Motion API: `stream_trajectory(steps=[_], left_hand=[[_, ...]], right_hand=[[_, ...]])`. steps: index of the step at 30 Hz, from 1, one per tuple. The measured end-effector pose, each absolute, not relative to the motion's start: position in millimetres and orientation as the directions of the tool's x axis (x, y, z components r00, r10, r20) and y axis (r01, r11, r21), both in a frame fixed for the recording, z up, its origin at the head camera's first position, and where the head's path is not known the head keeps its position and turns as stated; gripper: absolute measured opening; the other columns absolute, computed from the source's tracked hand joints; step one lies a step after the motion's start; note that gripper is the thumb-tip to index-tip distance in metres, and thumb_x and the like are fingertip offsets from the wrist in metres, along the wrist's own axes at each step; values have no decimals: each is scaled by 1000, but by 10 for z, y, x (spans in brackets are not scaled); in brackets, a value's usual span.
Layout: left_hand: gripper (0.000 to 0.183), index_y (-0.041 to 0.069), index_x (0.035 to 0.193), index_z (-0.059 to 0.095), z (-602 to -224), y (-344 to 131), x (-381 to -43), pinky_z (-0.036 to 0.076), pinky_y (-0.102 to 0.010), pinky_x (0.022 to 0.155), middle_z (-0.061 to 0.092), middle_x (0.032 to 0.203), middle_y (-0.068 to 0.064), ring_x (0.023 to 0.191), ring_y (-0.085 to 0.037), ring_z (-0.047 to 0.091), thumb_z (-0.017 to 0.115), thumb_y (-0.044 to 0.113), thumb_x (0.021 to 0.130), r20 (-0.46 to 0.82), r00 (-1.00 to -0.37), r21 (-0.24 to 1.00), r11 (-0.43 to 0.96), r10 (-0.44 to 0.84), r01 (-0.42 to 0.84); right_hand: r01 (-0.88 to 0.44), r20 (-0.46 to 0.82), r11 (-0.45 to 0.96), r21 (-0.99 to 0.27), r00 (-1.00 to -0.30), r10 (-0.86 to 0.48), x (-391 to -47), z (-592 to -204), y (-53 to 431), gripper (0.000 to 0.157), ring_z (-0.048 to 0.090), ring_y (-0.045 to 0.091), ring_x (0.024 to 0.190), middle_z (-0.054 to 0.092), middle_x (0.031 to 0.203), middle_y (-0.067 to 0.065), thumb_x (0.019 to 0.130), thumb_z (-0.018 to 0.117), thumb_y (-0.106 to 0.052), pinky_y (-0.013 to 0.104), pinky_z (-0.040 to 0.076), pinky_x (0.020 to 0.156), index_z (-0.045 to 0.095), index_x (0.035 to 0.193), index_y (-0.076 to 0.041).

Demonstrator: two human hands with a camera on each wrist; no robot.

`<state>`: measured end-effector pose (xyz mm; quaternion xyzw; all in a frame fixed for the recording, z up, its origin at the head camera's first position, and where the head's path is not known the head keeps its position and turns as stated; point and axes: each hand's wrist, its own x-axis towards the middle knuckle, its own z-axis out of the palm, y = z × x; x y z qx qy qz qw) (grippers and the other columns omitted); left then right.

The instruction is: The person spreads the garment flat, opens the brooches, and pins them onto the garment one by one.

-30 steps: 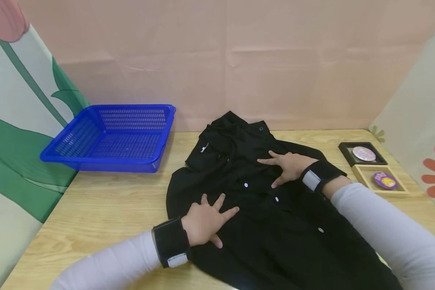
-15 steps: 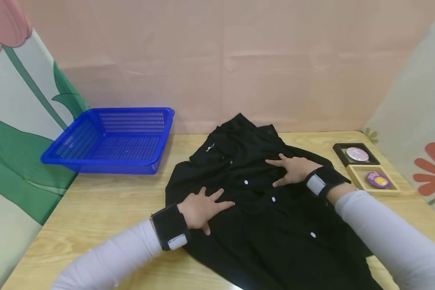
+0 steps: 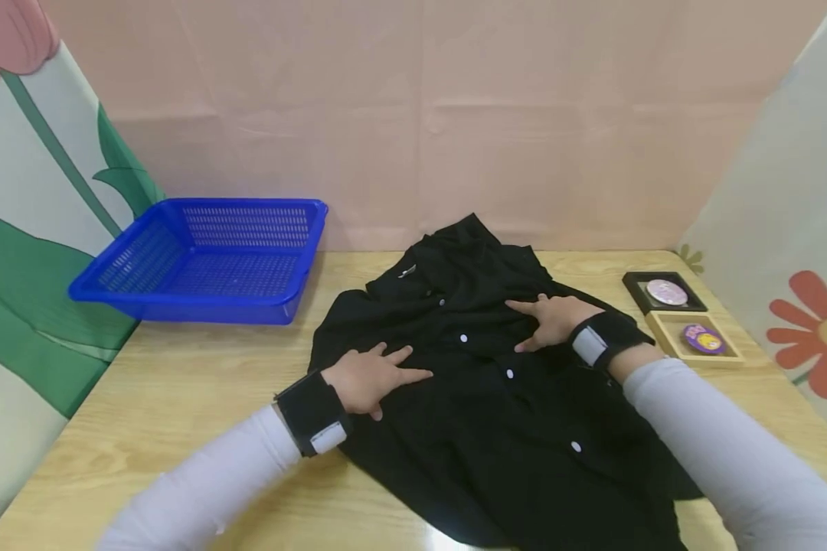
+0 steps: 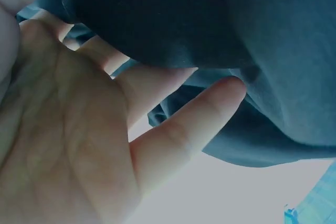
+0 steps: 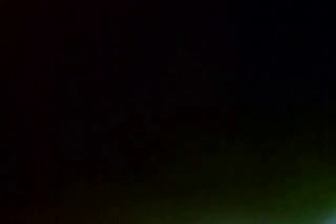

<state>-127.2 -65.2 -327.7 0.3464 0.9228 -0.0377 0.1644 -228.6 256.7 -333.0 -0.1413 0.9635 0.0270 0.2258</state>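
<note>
A black button-up shirt (image 3: 455, 413) with white buttons lies spread over the table, its collar toward the back wall. My left hand (image 3: 365, 380) rests on the shirt's left side with fingers spread. In the left wrist view the left hand (image 4: 79, 124) has its fingers extended against the dark cloth (image 4: 173, 19). My right hand (image 3: 554, 320) lies on the upper right part of the shirt, fingers apart and fairly straight. The right wrist view is almost wholly dark and shows no hand.
A blue plastic basket (image 3: 214, 312) stands at the back left of the wooden table (image 3: 158, 413). Two small square trays, one black (image 3: 635, 285) and one pale wood (image 3: 668, 343), sit at the right edge, each with a round badge. A pink backdrop (image 3: 413, 115) closes the rear.
The shirt's collar end has shifted to the right and its lower part to the left in the head view. My left hand has moved up and slightly left; the right hand stays on the cloth.
</note>
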Motion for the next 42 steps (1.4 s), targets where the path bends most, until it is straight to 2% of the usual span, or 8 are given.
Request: stream_trajectory(steps=[6, 12, 17, 21, 26, 31, 37, 42], left_hand=[[92, 39, 154, 31, -3229, -729, -1404, 54, -51, 94, 27, 165, -4, 145, -39, 36, 82, 20, 80, -381, -703, 0, 760, 600, 649], [100, 46, 155, 21, -3197, -744, -1491, 47, -54, 104, 20, 167, 1, 147, -35, 35, 82, 20, 80, -446, -711, -139, 742, 544, 656], [102, 47, 155, 21, -3186, -774, -1559, 46, -54, 104, 21, 167, 1, 146, -35, 37, 82, 15, 80, -453, -718, -183, 733, 528, 655], [100, 45, 155, 25, -3187, -857, -1630, 48, -55, 101, 24, 166, -4, 145, -38, 38, 82, 11, 80, -424, -739, -180, 750, 525, 636], [87, 42, 154, 30, -3192, -928, -1736, 45, -61, 103, 30, 163, -9, 143, -41, 39, 71, 2, 88, -369, -773, -157, 785, 516, 599], [72, 43, 154, 28, -3235, -911, -1901, 40, -64, 107, 33, 161, -9, 143, -40, 39, 50, 1, 101, -324, -822, -195, 817, 468, 542], [72, 47, 155, 21, -3404, -810, -2208, 40, -61, 108, 34, 161, -10, 143, -41, 38, 45, 3, 104, -290, -862, -257, 834, 416, 489], [70, 44, 156, 20, -3437, -732, -2340, 42, -55, 107, 35, 160, -12, 141, -41, 39, 44, 3, 104, -271, -883, -276, 848, 384, 453]], right_hand=[[-265, -425, 964, -4, -873, -241, -2288, -3347, 2527, 95, 42, 59, 130, 34, 147, 42, 85, 67, -62, 71, 38, 101, 28, 157, -15], [-282, -364, 958, 42, -898, -248, -2243, -3401, 2519, 92, 56, 49, 119, 54, 134, 35, 85, 64, -64, 69, 43, 98, 32, 155, -14], [-267, -354, 963, 42, -905, -236, -2139, -3417, 2514, 92, 64, 36, 85, 67, 94, 21, 86, 61, -65, 62, 51, 86, 32, 155, -12], [-246, -353, 969, 19, -908, -223, -2042, -3401, 2457, 92, 57, 27, 67, 55, 68, 9, 89, 57, -65, 53, 53, 77, 31, 154, -6], [-220, -311, 975, 23, -929, -202, -1925, -3411, 2381, 90, 61, 32, 73, 67, 91, 25, 92, 56, -62, 56, 55, 79, 36, 150, 3], [-159, -265, 987, 34, -953, -145, -1917, -3424, 2313, 89, 63, 41, 85, 60, 120, 37, 92, 56, -61, 60, 55, 79, 41, 144, 9], [-75, -289, 996, 42, -955, -60, -1982, -3437, 2256, 81, 62, 39, 81, 64, 110, 33, 94, 52, -61, 53, 56, 71, 56, 125, 14], [-67, -304, 996, 50, -951, -49, -2018, -3442, 2218, 69, 60, 35, 76, 64, 95, 24, 96, 48, -59, 51, 54, 66, 69, 100, 6]])
